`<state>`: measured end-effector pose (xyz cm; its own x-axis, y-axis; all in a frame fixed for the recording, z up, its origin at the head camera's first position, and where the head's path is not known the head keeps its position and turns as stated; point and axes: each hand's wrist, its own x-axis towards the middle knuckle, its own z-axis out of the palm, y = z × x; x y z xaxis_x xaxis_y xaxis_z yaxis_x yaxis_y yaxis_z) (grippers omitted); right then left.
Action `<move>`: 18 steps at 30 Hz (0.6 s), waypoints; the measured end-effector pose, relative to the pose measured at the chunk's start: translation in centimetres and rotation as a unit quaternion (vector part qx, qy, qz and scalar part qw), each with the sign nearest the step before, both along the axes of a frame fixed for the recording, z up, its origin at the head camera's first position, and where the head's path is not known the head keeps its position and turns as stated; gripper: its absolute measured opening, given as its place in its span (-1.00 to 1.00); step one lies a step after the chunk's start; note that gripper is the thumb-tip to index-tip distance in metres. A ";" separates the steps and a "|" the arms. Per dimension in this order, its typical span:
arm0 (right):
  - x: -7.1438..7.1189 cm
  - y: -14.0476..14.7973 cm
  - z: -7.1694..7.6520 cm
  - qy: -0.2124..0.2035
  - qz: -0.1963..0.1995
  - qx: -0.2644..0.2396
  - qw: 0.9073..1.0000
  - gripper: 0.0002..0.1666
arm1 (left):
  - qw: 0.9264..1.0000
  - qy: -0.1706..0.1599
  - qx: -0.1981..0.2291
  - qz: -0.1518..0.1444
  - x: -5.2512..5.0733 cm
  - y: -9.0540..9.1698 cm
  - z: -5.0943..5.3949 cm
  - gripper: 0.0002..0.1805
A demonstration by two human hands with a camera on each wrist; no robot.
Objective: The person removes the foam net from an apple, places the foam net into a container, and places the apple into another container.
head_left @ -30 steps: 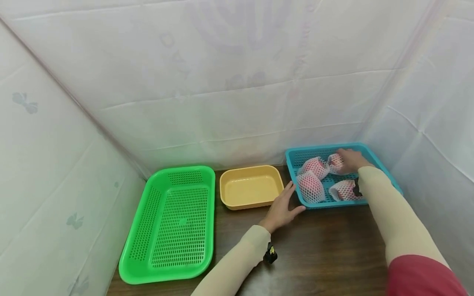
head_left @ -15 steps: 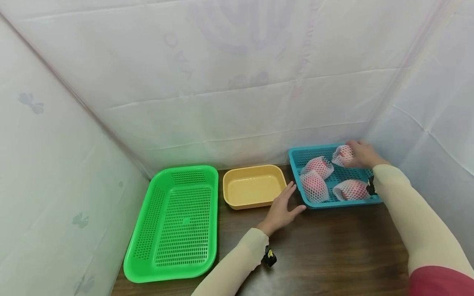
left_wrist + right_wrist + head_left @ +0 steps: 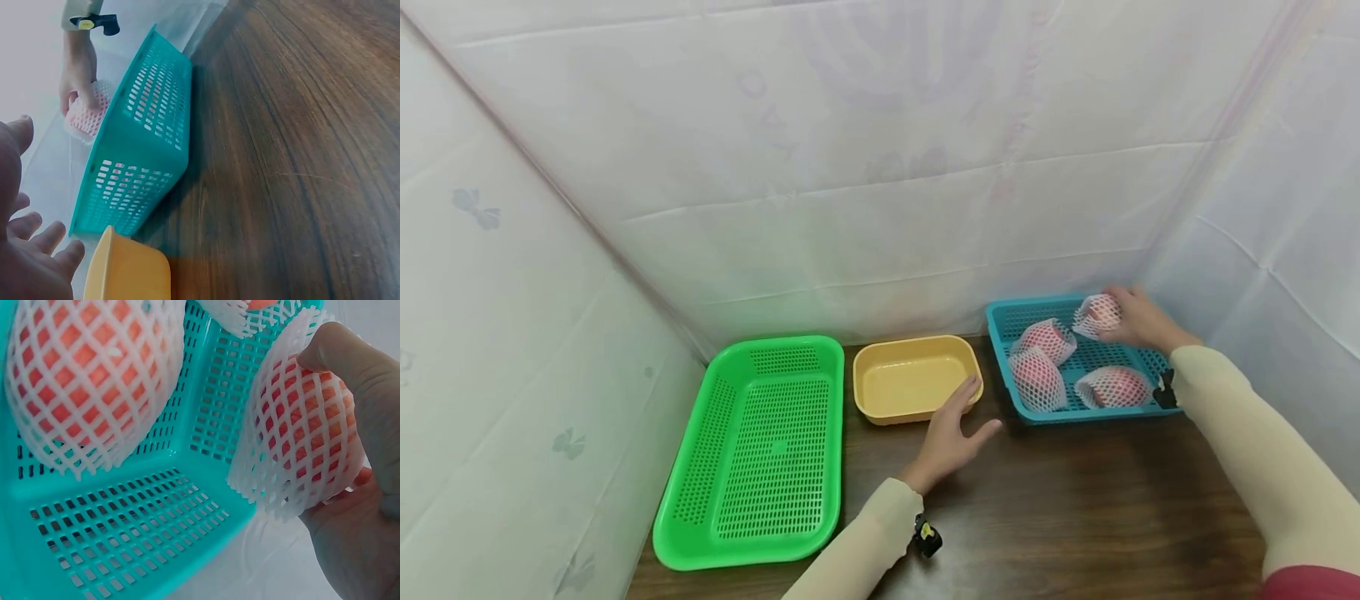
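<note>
My right hand [image 3: 1138, 321] grips a red fruit in white foam netting [image 3: 1099, 315] at the back right of the blue basket [image 3: 1093, 419]. In the right wrist view, thumb and fingers wrap round the netted fruit [image 3: 306, 434]. Three more netted fruits lie in the basket: one [image 3: 1047, 340] behind another [image 3: 1037, 382] at its left, and one [image 3: 1114, 387] near the front edge. My left hand [image 3: 946, 442], fingers spread and holding nothing, hovers by the front right corner of the yellow tray [image 3: 913, 387]; in the left wrist view its palm [image 3: 31, 269] faces up.
A large green basket [image 3: 775, 458] stands on the brown table [image 3: 1060, 517] at the left, beside the yellow tray. White sheeting [image 3: 850, 183] rises behind and on both sides, close to the blue basket's back and right.
My right hand has moved the gripped fruit towards the basket's back right, away from the two at the left. My left hand has drawn left, away from the blue basket's edge.
</note>
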<state>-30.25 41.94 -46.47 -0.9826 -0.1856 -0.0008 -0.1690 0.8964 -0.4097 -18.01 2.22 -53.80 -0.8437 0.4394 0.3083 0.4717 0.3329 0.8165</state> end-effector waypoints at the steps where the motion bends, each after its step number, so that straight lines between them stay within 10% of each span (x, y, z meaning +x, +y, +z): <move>1: 0.0 -0.1 0.1 0.003 0.002 0.001 1.000 0.06 | 1.000 -0.001 0.002 0.004 0.1 -0.3 0.0 -0.21; 18: 1.5 -0.8 0.4 0.048 0.038 0.010 0.998 0.08 | 0.997 0.002 0.034 0.071 1.3 -4.2 -1.3 -0.22</move>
<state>-28.71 41.09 -46.07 -0.9612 -0.2612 0.0884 -0.2752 0.8870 -0.3708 -16.67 -1.99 -55.13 -0.8947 0.2928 0.3373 0.4272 0.3410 0.8373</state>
